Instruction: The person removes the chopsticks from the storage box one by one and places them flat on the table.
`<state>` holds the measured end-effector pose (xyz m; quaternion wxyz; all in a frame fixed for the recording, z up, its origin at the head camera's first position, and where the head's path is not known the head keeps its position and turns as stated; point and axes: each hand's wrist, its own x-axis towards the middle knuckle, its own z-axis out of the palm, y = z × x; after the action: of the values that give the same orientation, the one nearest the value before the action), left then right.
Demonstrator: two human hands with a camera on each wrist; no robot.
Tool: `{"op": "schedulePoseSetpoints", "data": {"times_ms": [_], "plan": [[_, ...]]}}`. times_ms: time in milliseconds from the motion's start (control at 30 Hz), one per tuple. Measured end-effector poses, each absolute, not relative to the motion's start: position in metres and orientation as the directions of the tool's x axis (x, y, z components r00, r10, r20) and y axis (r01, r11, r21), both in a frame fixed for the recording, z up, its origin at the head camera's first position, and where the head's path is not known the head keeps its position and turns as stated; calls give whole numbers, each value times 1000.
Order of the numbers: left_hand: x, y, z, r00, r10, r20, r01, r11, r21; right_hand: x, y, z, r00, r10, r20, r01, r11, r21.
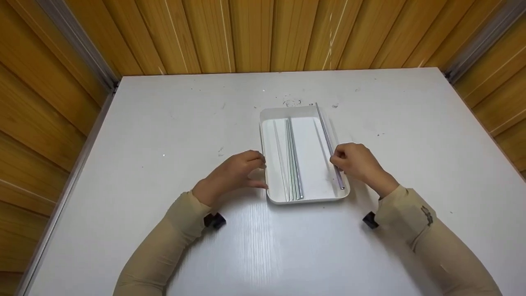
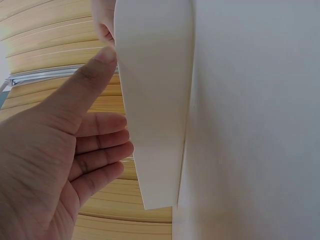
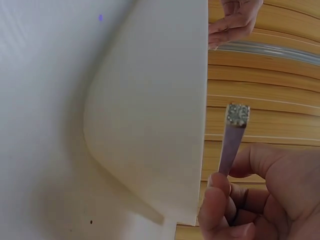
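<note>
Slim purple stick [image 3: 232, 149] pinched in fingers of right hand [image 1: 356, 162], over right side of white tray [image 1: 313, 179].
Square end [image 3: 237, 115] glittery; opposite end crossing far rim [image 1: 283, 112] in head view. Broad gap to other sticks [image 1: 294, 164] lying inside. Left hand [image 1: 235, 170] with thumb and fingers parted at left rim [image 2: 124, 80]. Tabletop [image 1: 185, 119] wide on both sides.

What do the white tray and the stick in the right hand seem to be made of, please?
White tray: probably plastic, low-sheen, judging by its smooth wall and rounded corners.

Stick in the right hand: possibly metal, since its square end looks silvery and grainy; the smooth purple sides could be coated plastic.
</note>
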<state>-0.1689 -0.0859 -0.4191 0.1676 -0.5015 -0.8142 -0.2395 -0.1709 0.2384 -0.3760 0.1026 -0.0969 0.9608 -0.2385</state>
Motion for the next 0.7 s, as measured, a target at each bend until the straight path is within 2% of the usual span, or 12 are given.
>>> {"op": "schedulePoseSetpoints", "data": {"times_ms": [200,700], "plan": [[-168,-87,-418,-465,736,493,885,399,239,-172,249,-377,-967,-217,-134,-134,880,-456],[-168,-88,-421,-456,715,530,890,371,265,-169,273,-383,-967,-199,-159,-100,871,-482]]}}
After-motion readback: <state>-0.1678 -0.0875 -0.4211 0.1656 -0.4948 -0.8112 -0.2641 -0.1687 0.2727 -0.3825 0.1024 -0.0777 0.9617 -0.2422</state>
